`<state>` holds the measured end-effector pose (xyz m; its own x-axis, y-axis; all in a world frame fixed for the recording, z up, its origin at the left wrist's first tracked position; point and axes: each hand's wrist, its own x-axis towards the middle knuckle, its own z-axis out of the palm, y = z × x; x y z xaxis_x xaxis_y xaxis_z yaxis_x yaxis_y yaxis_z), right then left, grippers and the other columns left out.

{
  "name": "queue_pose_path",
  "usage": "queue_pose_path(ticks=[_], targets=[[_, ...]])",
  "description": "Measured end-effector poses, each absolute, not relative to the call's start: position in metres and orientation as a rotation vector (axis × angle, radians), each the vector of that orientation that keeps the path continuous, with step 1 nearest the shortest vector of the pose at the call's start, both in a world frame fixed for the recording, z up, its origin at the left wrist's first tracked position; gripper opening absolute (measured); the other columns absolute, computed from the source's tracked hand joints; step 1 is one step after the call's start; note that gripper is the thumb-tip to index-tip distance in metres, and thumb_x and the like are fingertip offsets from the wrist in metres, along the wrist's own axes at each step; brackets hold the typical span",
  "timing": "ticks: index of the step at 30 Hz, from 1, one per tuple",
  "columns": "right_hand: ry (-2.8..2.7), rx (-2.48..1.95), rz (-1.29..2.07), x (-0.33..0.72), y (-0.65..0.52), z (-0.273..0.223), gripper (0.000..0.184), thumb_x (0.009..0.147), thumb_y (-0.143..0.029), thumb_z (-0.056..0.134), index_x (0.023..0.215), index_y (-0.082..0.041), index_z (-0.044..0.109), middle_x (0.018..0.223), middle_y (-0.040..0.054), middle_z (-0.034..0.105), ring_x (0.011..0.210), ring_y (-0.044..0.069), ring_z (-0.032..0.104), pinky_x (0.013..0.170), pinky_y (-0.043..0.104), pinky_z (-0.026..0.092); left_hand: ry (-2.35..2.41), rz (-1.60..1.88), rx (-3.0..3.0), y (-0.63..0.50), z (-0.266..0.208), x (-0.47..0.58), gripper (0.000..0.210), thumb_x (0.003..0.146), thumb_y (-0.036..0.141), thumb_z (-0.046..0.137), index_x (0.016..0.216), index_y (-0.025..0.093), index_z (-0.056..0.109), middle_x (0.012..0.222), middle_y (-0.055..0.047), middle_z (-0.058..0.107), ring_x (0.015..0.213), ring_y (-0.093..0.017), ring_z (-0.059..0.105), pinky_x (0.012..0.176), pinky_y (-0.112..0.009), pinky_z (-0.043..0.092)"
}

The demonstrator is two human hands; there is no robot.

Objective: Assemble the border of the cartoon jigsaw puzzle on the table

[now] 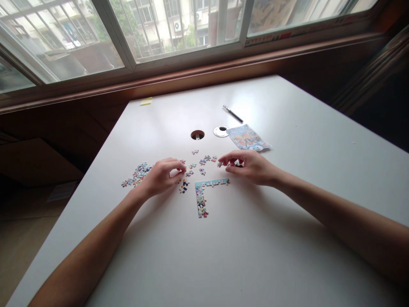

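In mid-frame, the right hand (251, 167) has its fingers spread beside a puzzle piece (220, 164) on the surface (243, 256). The left hand (162, 174) curls (pinching something? I can't tell). The piece looks light and stiff, best held by its edges.

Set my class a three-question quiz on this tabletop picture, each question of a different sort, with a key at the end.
1. Multiple choice: What shape do the joined pieces make?
A) a closed rectangle
B) an L-like corner
C) a ring

2. True or false: The pen lies nearer the window than the printed sheet does.

3. Fill in: The dense heap of loose pieces lies closest to the person's ____ hand.

Key: 1. B; 2. true; 3. left (the left hand).
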<state>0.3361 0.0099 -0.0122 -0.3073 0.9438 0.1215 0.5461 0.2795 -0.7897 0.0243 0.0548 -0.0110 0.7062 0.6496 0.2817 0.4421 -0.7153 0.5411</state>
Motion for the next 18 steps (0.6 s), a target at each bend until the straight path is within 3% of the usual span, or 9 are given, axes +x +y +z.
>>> queue_pose_path(ticks=[5, 13, 18], targets=[[-1.990, -1.356, 0.807, 0.338, 0.012, -0.017, 0.027, 0.082, -0.036, 0.065, 0.102, -0.022, 0.075, 0.096, 0.0062, 0.073, 0.076, 0.017, 0.062, 0.068, 0.034, 0.052, 0.836, 0.654, 2.483, 0.056, -0.012, 0.024, 0.010, 0.089, 0.016, 0.060, 0.088, 0.019, 0.070, 0.089, -0.005, 0.072, 0.089, -0.018, 0.067, 0.081, -0.032, 0.054], [-2.225, -1.392, 0.200, 0.342, 0.013, -0.034, 0.027, 0.093, -0.036, 0.057, 0.113, -0.030, 0.074, 0.110, 0.0113, 0.061, 0.101, 0.029, 0.054, 0.094, 0.053, 0.043, 0.833, 0.644, 2.476, 0.054, -0.010, 0.025, 0.010, 0.090, 0.016, 0.059, 0.086, 0.019, 0.068, 0.088, -0.005, 0.071, 0.086, -0.016, 0.066, 0.079, -0.030, 0.053], [-2.281, -1.366, 0.244, 0.341, 0.011, -0.033, 0.022, 0.092, -0.032, 0.058, 0.107, -0.029, 0.072, 0.111, 0.0108, 0.060, 0.102, 0.029, 0.053, 0.093, 0.050, 0.042, 0.837, 0.626, 2.469, 0.054, -0.010, 0.024, 0.010, 0.090, 0.015, 0.059, 0.087, 0.019, 0.068, 0.089, -0.005, 0.070, 0.088, -0.017, 0.066, 0.080, -0.030, 0.052]])
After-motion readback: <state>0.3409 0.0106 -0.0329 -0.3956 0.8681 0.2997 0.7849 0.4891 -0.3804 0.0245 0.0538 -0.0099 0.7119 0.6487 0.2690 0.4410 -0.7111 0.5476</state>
